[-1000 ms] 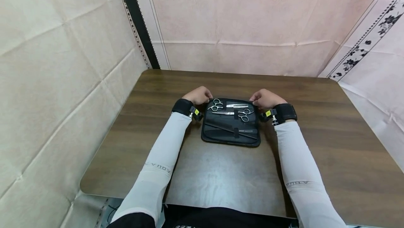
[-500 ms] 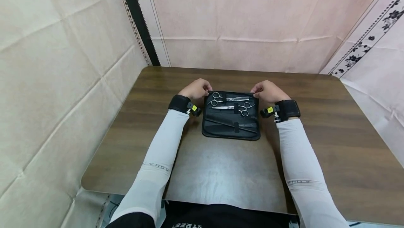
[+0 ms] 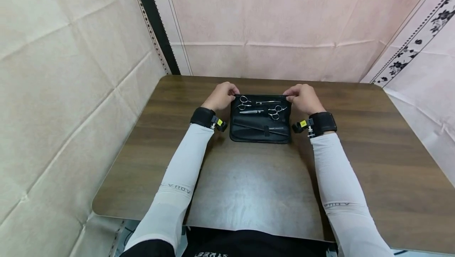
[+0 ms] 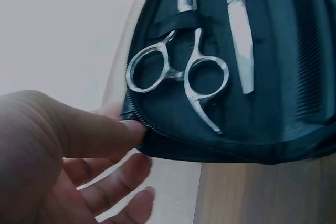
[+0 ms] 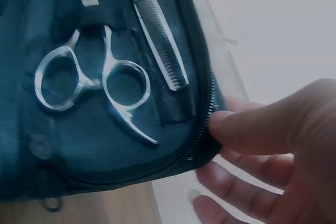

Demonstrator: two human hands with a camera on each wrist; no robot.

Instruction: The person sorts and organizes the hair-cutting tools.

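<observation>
A black zippered case (image 3: pixel 249 133) lies unzipped and spread toward me in the head view. My left hand (image 3: pixel 220 95) pinches its far left corner, the thumb (image 4: pixel 118 135) on the zip edge in the left wrist view. At the far right corner my right hand (image 3: pixel 306 98) pinches the edge the same way, fingers beneath it. Under elastic loops sit haircutting scissors (image 5: pixel 89 85) and thinning scissors (image 5: pixel 164 45), handles pointing opposite ways. A black comb (image 4: pixel 310 51) rests in the nearer part of the case.
The case is over a wooden table (image 3: pixel 373 162) with rounded corners. A pale cloth wall (image 3: pixel 284 23) stands behind the table's far edge, and another pale cloth (image 3: pixel 71 91) hangs on the left.
Both hands have moved away from me to the far side, taking the case with them. The case now looks shorter front to back, its far edge tilted. The grip stays at both corners.
</observation>
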